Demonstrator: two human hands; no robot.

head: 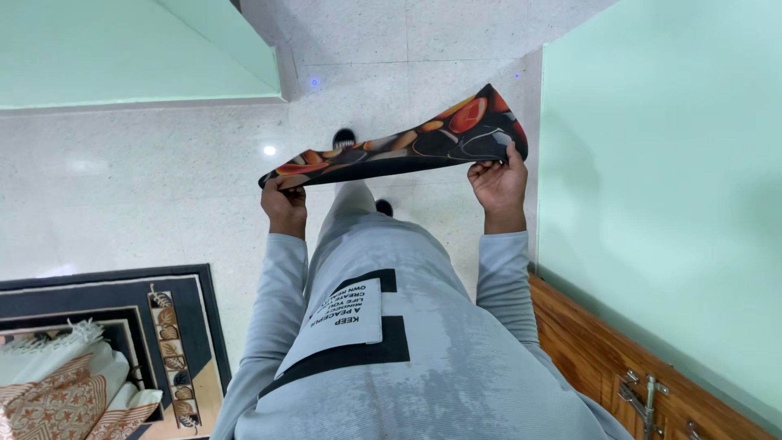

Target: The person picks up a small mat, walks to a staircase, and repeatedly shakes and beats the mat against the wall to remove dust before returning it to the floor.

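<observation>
Your left hand [284, 205] and right hand [498, 183] each pinch one end of the mat [407, 145]; its long axis spans side to side, right end higher.

Both arms are stretched forward and downward from the body, clad in light grey sleeves reaching to the wrists. The left hand [284, 205] is held lower and nearer the body, its fingers curled shut in a pinch with the knuckles turned up. The right hand [498, 181] is raised higher and farther out, thumb on top, fingers [484, 168] folded closed beneath
</observation>
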